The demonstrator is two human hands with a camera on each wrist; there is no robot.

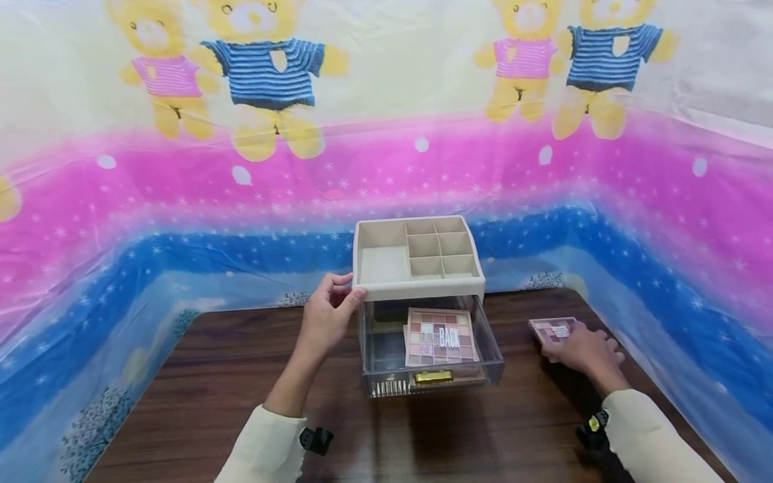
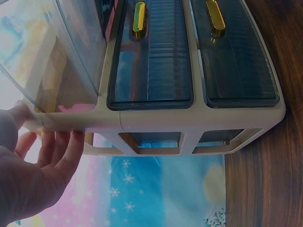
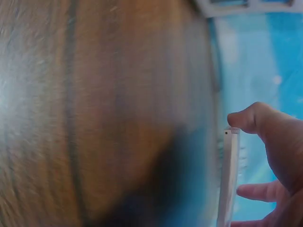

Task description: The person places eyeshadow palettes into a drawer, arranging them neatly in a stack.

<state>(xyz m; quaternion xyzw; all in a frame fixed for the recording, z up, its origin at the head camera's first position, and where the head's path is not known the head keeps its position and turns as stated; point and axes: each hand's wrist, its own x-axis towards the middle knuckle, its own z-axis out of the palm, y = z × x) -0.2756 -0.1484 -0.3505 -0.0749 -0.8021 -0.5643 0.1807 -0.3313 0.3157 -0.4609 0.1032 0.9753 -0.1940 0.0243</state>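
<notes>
A cream drawer organizer stands on the table, its top clear drawer pulled out. At least two eyeshadow palettes lie stacked inside that drawer. My left hand grips the organizer's upper left edge, thumb on the front; in the left wrist view, the left hand's fingers curl against the side frame. To the right, my right hand holds another eyeshadow palette by its edges. The right wrist view shows this palette edge-on, with the thumb at one end and other fingers beside it.
Divided compartments form the organizer's top. Two lower drawers with gold handles are closed. The dark wooden table meets a printed bear curtain along its back and sides.
</notes>
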